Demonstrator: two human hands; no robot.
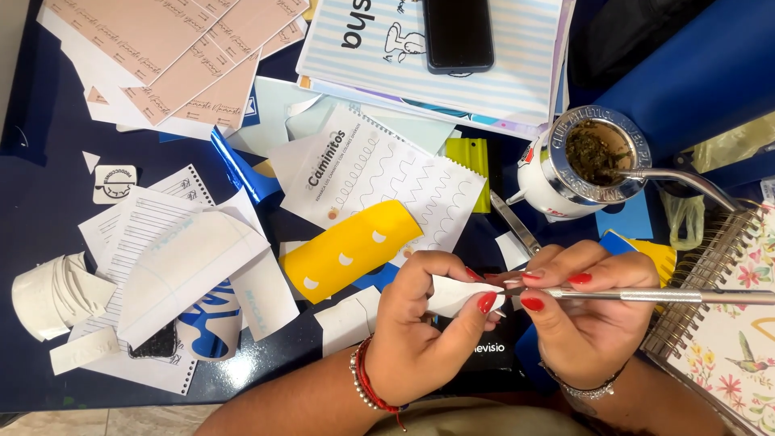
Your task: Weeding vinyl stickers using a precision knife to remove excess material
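While the left hand (420,323) pinches a small white paper scrap (458,295) between thumb and fingers, the right hand (577,311) closes around a slim metal tool (646,295), its tip touching the scrap's edge (both held just above the dark surface (40,218)). Near them lie a yellow sticker strip (351,250), a worksheet with wavy lines (379,173), a mate cup (581,165) and a spiral notebook (726,323).
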